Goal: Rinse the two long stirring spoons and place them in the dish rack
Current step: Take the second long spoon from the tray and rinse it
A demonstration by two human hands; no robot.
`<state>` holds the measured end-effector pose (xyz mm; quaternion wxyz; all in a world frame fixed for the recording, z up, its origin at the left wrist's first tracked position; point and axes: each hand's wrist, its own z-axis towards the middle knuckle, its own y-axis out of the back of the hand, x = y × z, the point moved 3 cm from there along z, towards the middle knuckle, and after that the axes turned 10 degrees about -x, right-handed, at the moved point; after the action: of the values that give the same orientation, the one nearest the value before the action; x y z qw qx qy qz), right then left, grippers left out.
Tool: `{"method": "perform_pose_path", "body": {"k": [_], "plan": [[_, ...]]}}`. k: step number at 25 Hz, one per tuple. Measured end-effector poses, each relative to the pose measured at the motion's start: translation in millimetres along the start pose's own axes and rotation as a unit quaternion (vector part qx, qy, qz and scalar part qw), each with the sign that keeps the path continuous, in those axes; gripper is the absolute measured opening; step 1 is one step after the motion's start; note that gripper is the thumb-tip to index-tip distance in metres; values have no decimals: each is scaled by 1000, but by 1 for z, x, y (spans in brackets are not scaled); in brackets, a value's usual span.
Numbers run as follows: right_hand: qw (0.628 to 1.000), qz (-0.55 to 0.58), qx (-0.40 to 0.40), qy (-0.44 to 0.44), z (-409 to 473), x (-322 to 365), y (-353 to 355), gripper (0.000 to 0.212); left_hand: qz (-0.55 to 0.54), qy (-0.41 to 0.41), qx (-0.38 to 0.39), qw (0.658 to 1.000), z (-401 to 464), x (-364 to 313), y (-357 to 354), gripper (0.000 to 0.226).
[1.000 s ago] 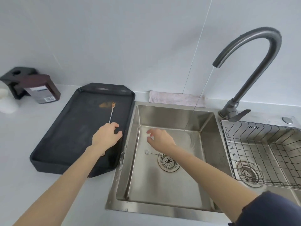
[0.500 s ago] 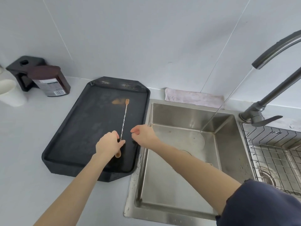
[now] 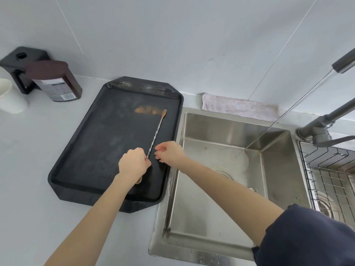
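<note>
My left hand (image 3: 133, 164) curls around the long twisted-metal stirring spoon (image 3: 156, 133) over the black rectangular tray (image 3: 80, 150). My right hand (image 3: 169, 152) hovers beside it, fingers loosely bent, holding nothing.

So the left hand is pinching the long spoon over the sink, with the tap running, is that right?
Not quite. The head view shows the left hand pinching the spoon over the black tray, not the sink. The tap is running.

Left hand (image 3: 133, 163) hides the spoon's (image 3: 156, 134) lower shaft.
</note>
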<state>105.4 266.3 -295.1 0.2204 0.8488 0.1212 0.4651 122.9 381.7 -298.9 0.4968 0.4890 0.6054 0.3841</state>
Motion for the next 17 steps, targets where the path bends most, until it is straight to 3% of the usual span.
{"method": "perform_pose_path", "body": {"k": [8,15,17], "plan": [[972,214,-9,-95,-7,-4,9,40,-128,-16,20,991,-15,-8,9,16],[959,271,-55,-60,-22,-5,43,9,-192,-74,25,978,-32,-40,28,16],[954,284,-75,-58,-26,-11,59,14,-201,-92,32,975,-41,-53,30,18]]}}
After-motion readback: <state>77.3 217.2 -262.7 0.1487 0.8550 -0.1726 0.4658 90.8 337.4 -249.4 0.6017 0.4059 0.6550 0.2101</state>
